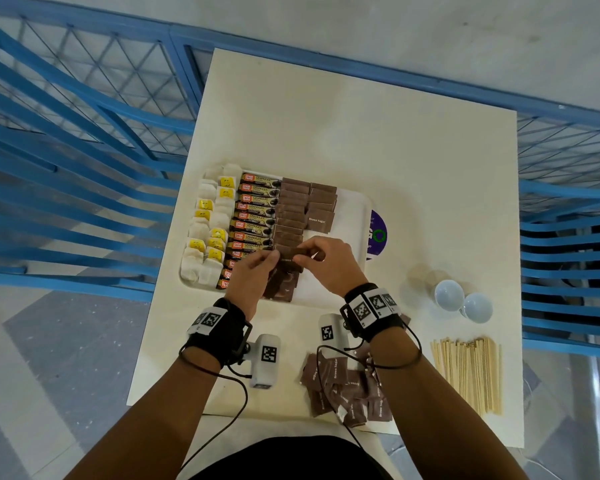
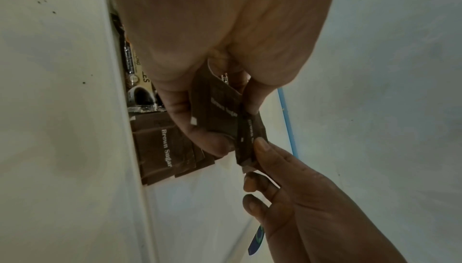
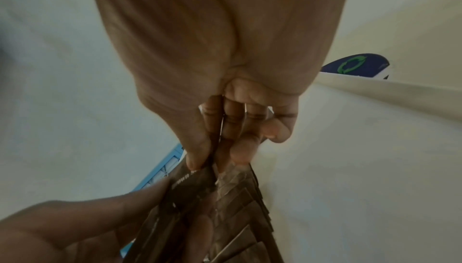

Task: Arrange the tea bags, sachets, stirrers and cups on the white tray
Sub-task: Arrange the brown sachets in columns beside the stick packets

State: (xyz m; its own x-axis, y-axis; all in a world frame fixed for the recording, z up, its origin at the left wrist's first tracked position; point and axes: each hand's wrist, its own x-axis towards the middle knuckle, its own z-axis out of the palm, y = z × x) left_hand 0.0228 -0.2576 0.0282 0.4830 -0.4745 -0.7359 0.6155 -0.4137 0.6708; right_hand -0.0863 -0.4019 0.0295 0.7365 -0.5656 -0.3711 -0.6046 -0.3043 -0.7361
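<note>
A white tray (image 1: 352, 206) holds tea bags (image 1: 205, 233) at its left, a column of coffee granule sachets (image 1: 257, 216), and rows of brown sugar sachets (image 1: 305, 206). Over the tray's near part, both hands meet on a small bunch of brown sugar sachets (image 1: 289, 255). My left hand (image 1: 271, 261) grips the bunch (image 2: 215, 105) between thumb and fingers. My right hand (image 1: 302, 260) pinches one sachet (image 2: 247, 140) at the bunch's edge with thumb and forefinger (image 3: 197, 160). More sachets lie on the tray under the hands (image 1: 281, 287).
A loose heap of brown sugar sachets (image 1: 347, 386) lies near the table's front edge. Wooden stirrers (image 1: 468, 372) lie at the front right, two white cups (image 1: 449, 294) behind them. A purple disc (image 1: 378, 233) sticks out from under the tray's right side. Blue chairs flank the table.
</note>
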